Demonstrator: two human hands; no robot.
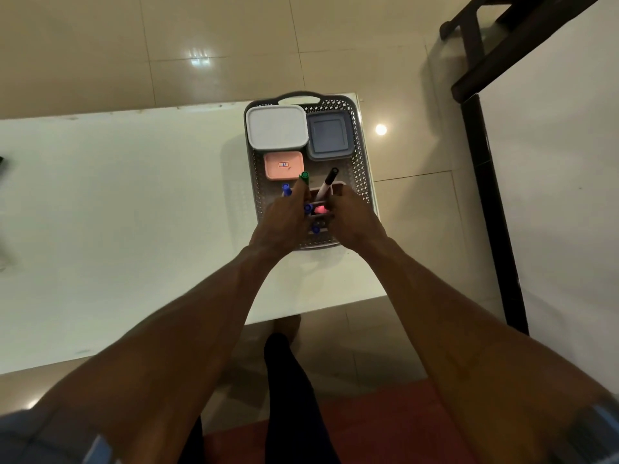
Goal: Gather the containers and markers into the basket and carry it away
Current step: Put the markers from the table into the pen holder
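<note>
A grey perforated basket (361, 169) stands on the white table's right end. Inside lie a white-lidded container (277, 127), a blue-grey container (329, 135) and a small pink container (284, 165). At the basket's near end stands a brown marker holder (330, 189) with a black-capped marker (327, 183) and a pink one (320, 209). My left hand (284, 217) grips a green marker (304, 177) and a blue marker (285, 189). My right hand (351, 219) rests on the holder's right side; its fingers are hidden, so its grasp is unclear.
The white table (117, 212) stretches to the left; its right edge runs close beside the basket. Beige tiled floor lies beyond. A dark wooden frame (485, 162) stands at the right. My legs and a red mat (385, 423) are below the table's near edge.
</note>
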